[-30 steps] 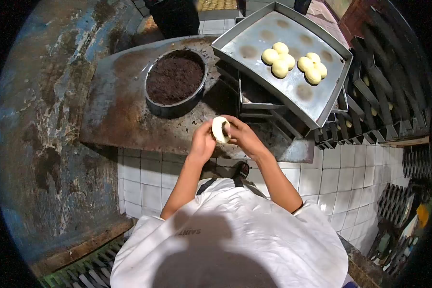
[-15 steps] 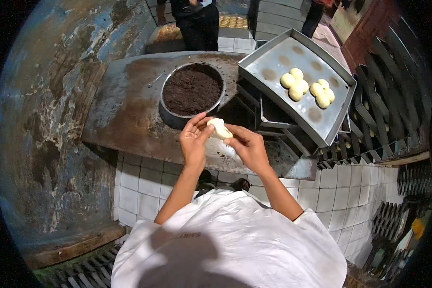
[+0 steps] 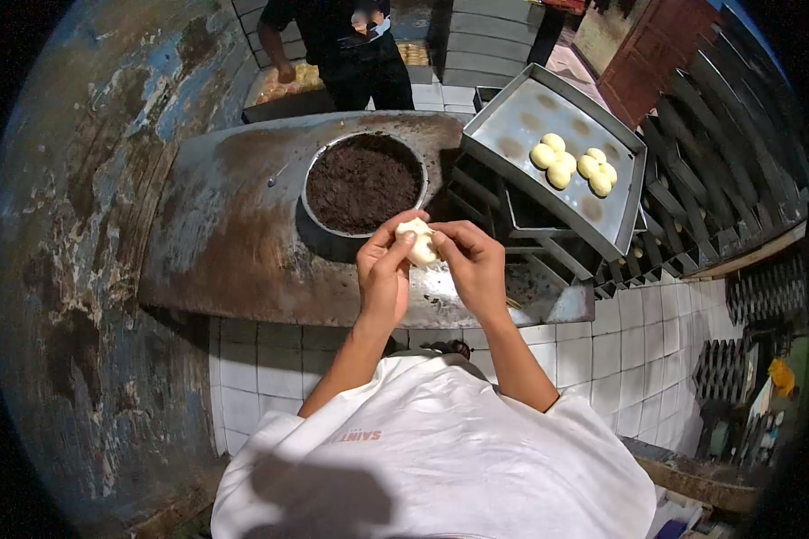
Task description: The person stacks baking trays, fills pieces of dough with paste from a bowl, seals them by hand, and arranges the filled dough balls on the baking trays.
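Between my two hands is a piece of pale dough (image 3: 422, 251), held just in front of a round pan. My left hand (image 3: 386, 268) has its thumb and fingers closed on the dough's left side. The fingertips of my right hand (image 3: 476, 265) pinch its upper right edge. The round metal pan (image 3: 311, 212) holds a dark brown crumbly filling (image 3: 364, 184). To the right, a square metal tray (image 3: 503, 117) carries two clusters of pale yellow dough balls, one cluster of dough balls (image 3: 555, 162) left of the other (image 3: 598, 172).
The worn metal table (image 3: 216, 242) lies under the pan, with a small spoon-like utensil (image 3: 279, 175) left of it. More trays (image 3: 539, 220) are stacked beneath the square one. Dark metal racks (image 3: 719, 171) stand at right. Across the table is a person in dark clothes (image 3: 351, 58).
My hands have drawn closer together around the dough, and my right fingers have moved up to its top edge. The person opposite now reaches down at the left. The view has shifted slightly.
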The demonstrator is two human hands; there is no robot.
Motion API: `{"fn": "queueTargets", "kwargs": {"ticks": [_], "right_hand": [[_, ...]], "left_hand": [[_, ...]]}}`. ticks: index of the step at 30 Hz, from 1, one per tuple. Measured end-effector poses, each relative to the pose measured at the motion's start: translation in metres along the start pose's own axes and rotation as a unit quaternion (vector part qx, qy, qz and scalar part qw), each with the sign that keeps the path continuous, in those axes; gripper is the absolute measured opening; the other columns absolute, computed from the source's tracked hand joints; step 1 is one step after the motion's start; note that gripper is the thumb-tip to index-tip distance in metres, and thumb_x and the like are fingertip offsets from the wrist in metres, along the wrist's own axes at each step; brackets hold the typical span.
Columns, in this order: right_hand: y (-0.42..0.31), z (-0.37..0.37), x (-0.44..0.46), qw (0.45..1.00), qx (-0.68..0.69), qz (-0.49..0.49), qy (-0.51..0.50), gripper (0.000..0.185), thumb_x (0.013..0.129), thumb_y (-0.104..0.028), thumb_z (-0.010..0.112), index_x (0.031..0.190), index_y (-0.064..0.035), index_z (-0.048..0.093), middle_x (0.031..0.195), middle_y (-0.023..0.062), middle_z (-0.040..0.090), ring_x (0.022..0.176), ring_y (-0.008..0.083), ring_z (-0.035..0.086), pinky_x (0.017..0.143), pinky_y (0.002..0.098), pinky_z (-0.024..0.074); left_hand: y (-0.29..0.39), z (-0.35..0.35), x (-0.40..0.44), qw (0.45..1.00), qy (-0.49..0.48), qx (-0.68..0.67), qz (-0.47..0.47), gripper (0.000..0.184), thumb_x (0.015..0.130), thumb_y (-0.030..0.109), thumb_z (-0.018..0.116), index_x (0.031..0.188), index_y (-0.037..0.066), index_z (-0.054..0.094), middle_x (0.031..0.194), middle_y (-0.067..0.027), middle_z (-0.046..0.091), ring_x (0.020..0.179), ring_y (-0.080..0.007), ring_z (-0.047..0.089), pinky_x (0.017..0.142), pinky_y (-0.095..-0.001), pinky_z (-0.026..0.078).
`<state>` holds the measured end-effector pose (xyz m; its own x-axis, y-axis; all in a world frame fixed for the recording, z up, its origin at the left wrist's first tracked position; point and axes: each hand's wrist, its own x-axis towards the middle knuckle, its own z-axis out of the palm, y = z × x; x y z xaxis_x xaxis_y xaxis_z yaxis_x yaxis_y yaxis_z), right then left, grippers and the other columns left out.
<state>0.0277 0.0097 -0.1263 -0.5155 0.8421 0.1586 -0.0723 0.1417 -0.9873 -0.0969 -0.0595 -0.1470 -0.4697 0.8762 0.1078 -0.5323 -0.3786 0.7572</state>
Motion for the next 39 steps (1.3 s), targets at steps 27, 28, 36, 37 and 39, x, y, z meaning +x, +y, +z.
{"fn": "queueTargets", "kwargs": {"ticks": [27, 28, 36, 37, 39], "right_hand": [[0.012, 0.07, -0.018, 0.963, -0.251, -0.095, 0.033, 0.034, 0.075, -0.004, 0.077, 0.109, -0.0041, 0.075, 0.103, 0.0151, 0.065, 0.09, 0.0266, 0.067, 0.081, 0.0339, 0.0532], [0.007, 0.069, -0.015, 0.964, -0.238, -0.105, 0.055, 0.031, 0.074, -0.004, 0.078, 0.106, -0.0044, 0.075, 0.097, 0.0126, 0.064, 0.086, 0.0252, 0.067, 0.081, 0.0329, 0.0524], [0.017, 0.039, -0.014, 0.997, -0.028, 0.056, 0.041, 0.02, 0.082, -0.007, 0.079, 0.099, 0.0028, 0.074, 0.088, 0.0075, 0.071, 0.083, 0.0134, 0.066, 0.076, 0.0285, 0.0527], [0.018, 0.04, -0.017, 0.993, -0.096, 0.013, 0.071, 0.02, 0.084, -0.003, 0.077, 0.103, 0.0016, 0.075, 0.087, 0.0066, 0.07, 0.083, 0.0131, 0.066, 0.077, 0.0276, 0.0542], [0.025, 0.038, -0.02, 0.976, -0.197, -0.068, 0.059, 0.022, 0.086, -0.001, 0.072, 0.108, 0.0005, 0.074, 0.096, 0.0116, 0.07, 0.087, 0.0192, 0.069, 0.078, 0.031, 0.0553]], "left_hand": [[0.021, -0.058, -0.017, 0.998, 0.018, -0.046, -0.048, 0.026, 0.106, 0.015, 0.049, 0.119, -0.001, 0.064, 0.131, -0.0163, 0.064, 0.117, -0.019, 0.062, 0.099, -0.0318, 0.05], [0.019, -0.06, -0.017, 0.998, -0.005, -0.045, -0.034, 0.025, 0.105, 0.015, 0.05, 0.115, -0.001, 0.066, 0.136, -0.0172, 0.061, 0.122, -0.0206, 0.059, 0.104, -0.0333, 0.047], [-0.015, -0.032, -0.018, 0.999, 0.02, 0.034, 0.013, 0.024, 0.105, 0.019, 0.053, 0.112, -0.001, 0.066, 0.131, -0.0139, 0.064, 0.112, -0.0168, 0.063, 0.099, -0.0328, 0.047], [-0.028, -0.029, -0.014, 0.998, 0.052, 0.023, 0.025, 0.022, 0.105, 0.018, 0.053, 0.11, -0.001, 0.064, 0.12, -0.0129, 0.068, 0.108, -0.0165, 0.063, 0.097, -0.0331, 0.048], [-0.042, -0.028, -0.009, 0.99, 0.136, 0.044, -0.005, 0.021, 0.105, 0.017, 0.052, 0.107, 0.0, 0.064, 0.108, -0.0106, 0.069, 0.098, -0.015, 0.065, 0.088, -0.0318, 0.052]]}}
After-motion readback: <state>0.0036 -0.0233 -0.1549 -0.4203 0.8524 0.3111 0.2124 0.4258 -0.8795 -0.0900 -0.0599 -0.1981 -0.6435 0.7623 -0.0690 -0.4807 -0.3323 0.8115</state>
